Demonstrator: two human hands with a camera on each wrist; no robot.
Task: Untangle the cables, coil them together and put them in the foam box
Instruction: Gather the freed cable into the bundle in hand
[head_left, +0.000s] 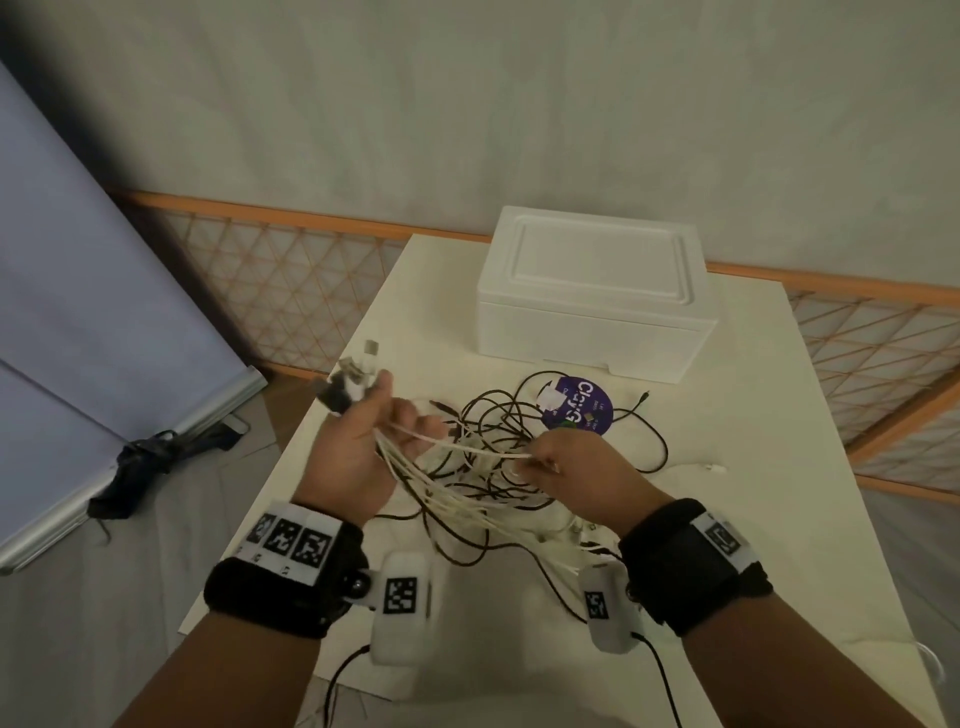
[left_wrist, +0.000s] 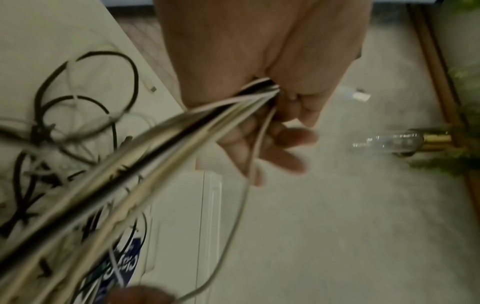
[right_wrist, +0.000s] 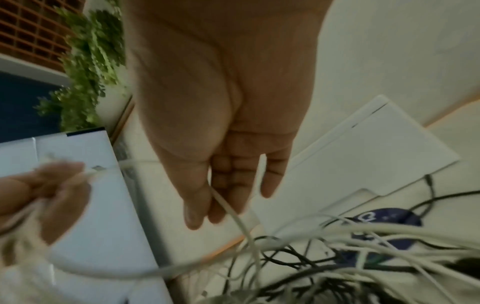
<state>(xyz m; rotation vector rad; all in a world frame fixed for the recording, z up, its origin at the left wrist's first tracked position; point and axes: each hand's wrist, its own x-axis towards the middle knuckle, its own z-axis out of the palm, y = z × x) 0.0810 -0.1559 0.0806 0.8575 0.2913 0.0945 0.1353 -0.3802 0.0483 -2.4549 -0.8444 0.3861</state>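
Note:
A tangle of black and white cables (head_left: 498, 467) lies on the white table (head_left: 779, 467) in front of the foam box (head_left: 597, 296), whose lid is on. My left hand (head_left: 395, 410) is raised at the left and grips a bundle of cable ends (left_wrist: 233, 105); their plugs (head_left: 353, 379) stick out above the fist. The strands run from it down into the pile. To the right, my right hand (head_left: 540, 460) pinches a single white cable (right_wrist: 226, 207) between thumb and fingers, stretched toward the left hand.
A round purple lid (head_left: 582, 405) lies under the cables near the box. An orange lattice fence (head_left: 291, 291) runs behind the table. A grey-blue panel (head_left: 78, 312) leans at the left, and a dark object (head_left: 145, 462) lies on the floor.

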